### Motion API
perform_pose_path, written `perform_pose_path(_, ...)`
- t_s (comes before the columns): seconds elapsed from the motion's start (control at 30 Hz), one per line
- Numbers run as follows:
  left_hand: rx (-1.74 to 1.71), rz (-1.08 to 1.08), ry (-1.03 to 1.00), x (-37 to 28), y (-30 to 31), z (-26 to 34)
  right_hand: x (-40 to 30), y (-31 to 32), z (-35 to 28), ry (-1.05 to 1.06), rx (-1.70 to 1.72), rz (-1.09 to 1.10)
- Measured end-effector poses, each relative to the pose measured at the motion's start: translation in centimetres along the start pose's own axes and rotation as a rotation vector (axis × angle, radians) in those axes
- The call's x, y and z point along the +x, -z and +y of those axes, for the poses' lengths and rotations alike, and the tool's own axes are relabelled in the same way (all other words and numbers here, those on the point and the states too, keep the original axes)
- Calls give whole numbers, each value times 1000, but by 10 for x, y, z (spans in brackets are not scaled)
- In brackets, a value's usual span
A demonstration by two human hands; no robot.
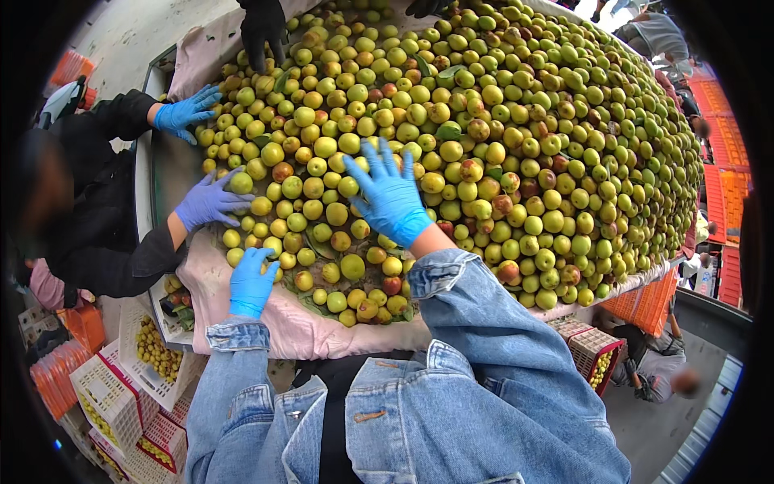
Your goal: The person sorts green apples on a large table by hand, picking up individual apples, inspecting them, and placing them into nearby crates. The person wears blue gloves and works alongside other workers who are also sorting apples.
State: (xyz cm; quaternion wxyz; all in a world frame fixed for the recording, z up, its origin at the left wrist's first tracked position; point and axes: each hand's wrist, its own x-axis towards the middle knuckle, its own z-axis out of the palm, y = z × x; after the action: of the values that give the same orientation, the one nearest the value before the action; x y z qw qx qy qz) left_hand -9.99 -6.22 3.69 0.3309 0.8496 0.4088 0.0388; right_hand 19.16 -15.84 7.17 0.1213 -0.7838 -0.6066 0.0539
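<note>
A wide heap of yellow-green jujubes [547, 145], some with red-brown patches, covers the cloth-lined table in front of me. My right hand [390, 193], in a blue glove, rests palm down on the jujubes with its fingers spread. Near the table's front left edge is my left hand [250, 283], also blue-gloved. Its fingers are slightly bent beside a few yellow jujubes [273, 245], and I see nothing held in it. Whether its fingertips touch the fruit is hard to tell. Green leaves [448, 132] lie among the jujubes.
A co-worker's two gloved hands [208, 201] reach in from the left; another person's black glove [263, 33] is at the top. Pink cloth [302, 331] drapes the near edge. White crates [112, 399] with fruit stand lower left, an orange crate [644, 302] at right.
</note>
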Motion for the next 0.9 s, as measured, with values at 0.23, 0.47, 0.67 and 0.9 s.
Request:
perform_pose_path(0.23,-284,-77,-40,-6,-27,14,-34,-13,52,-181,87,-48)
perform_pose_path(0.47,-430,-219,5,-15,-39,59,-41,-19,3,175,247,-86)
perform_pose_path(0.67,-442,-227,71,-36,-37,52,32,-6,84,-269,-86,95)
perform_pose_path(0.9,-519,-196,80,-37,-41,57,21,-33,3,134,165,-13)
